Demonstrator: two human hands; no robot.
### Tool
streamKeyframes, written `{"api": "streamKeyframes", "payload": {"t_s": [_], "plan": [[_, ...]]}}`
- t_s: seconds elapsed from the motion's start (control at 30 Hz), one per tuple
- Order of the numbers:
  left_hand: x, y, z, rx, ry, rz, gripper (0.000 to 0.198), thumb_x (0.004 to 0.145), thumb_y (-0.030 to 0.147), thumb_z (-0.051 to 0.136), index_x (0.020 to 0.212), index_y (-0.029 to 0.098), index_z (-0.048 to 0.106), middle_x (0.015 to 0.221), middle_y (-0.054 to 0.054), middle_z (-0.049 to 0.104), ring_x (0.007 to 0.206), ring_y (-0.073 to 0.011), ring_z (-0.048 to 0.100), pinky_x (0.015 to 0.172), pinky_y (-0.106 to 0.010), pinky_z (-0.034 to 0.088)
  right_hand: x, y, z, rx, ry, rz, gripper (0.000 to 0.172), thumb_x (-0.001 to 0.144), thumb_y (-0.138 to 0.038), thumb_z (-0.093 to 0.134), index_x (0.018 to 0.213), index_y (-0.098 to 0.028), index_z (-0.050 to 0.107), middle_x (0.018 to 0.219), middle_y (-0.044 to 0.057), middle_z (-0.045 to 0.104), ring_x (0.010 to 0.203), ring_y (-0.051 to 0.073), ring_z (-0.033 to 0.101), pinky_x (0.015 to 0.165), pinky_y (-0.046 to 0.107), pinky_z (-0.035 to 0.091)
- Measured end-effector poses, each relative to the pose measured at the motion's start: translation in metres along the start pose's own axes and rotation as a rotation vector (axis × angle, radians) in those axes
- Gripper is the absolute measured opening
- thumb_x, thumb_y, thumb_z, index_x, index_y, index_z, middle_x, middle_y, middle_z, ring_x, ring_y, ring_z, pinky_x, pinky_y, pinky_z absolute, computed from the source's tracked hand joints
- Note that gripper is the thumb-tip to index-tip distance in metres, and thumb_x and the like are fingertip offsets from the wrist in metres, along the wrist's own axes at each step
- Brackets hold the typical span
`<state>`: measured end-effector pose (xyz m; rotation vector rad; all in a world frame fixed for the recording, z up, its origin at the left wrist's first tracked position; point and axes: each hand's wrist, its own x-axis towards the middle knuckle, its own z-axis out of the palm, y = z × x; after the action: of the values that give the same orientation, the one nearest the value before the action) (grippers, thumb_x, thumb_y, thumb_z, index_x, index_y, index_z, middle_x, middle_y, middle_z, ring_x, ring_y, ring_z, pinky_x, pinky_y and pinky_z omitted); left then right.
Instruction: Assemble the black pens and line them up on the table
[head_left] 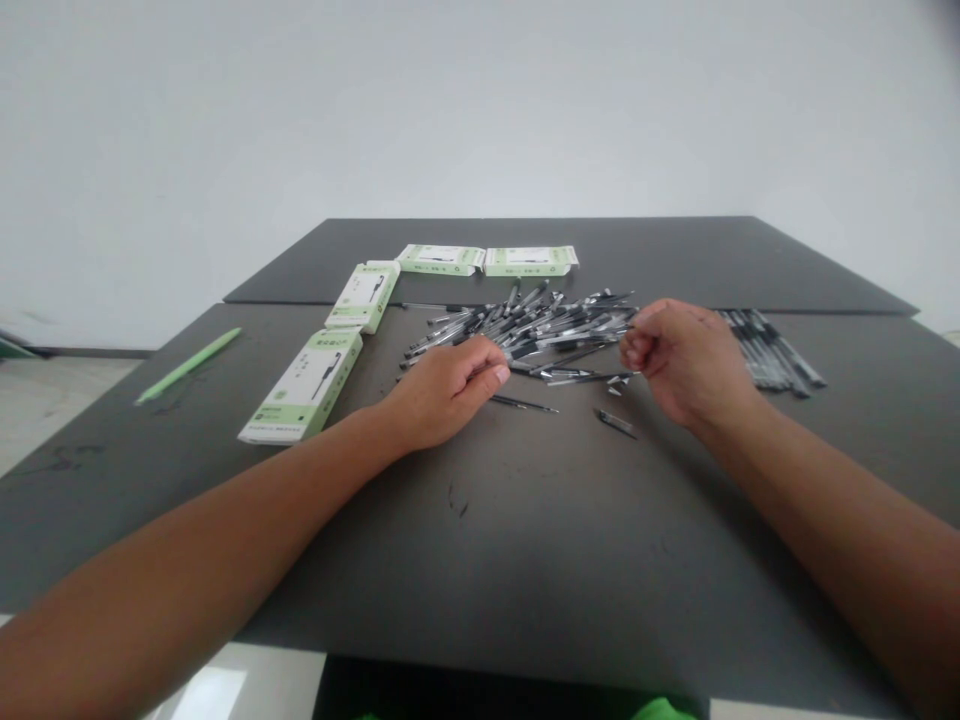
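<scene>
My left hand is closed, thumb pressed to the fingers, at the near edge of a pile of clear and black pens. A pen seems to stick out to the right from its fingertips. To the right of the pile, my right hand is raised with its fingers curled into a pinch. What it holds, if anything, is hidden. Between and below the hands lie thin refills, a short dark pen cap and small clear pieces.
Two green-and-white pen boxes lie on the left, and two more boxes at the back. A row of pens is on the right. A light green pen lies far left on the dark table.
</scene>
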<state>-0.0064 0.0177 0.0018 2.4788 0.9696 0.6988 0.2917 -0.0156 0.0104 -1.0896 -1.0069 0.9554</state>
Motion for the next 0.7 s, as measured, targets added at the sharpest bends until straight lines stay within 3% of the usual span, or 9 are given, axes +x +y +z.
{"api": "streamKeyframes", "payload": {"t_s": [0.33, 0.7], "plan": [[-0.0009, -0.0013, 0.0039, -0.016, 0.03, 0.015, 0.027, 0.111, 0.042, 0.056, 0.108, 0.02, 0.071, 0.075, 0.004, 0.065, 0.067, -0.0129, 0.058, 0.067, -0.028, 0.039, -0.0004, -0.0009, 0.0038, 0.064, 0.028, -0.007, 0.019, 0.067, -0.01, 0.067, 0.053, -0.023, 0.065, 0.052, 0.001, 0.047, 0.052, 0.015, 0.044, 0.051, 0.034, 0.03], [0.0, -0.0019, 0.0027, -0.008, 0.009, 0.038, 0.027, 0.11, 0.042, 0.056, 0.108, 0.019, 0.071, 0.081, 0.003, 0.068, 0.071, -0.0132, 0.06, 0.069, -0.028, 0.042, -0.0007, 0.0005, 0.0035, 0.057, 0.005, -0.022, 0.019, 0.067, -0.009, 0.068, 0.054, -0.023, 0.065, 0.052, 0.0, 0.05, 0.052, 0.014, 0.045, 0.052, 0.033, 0.03]]}}
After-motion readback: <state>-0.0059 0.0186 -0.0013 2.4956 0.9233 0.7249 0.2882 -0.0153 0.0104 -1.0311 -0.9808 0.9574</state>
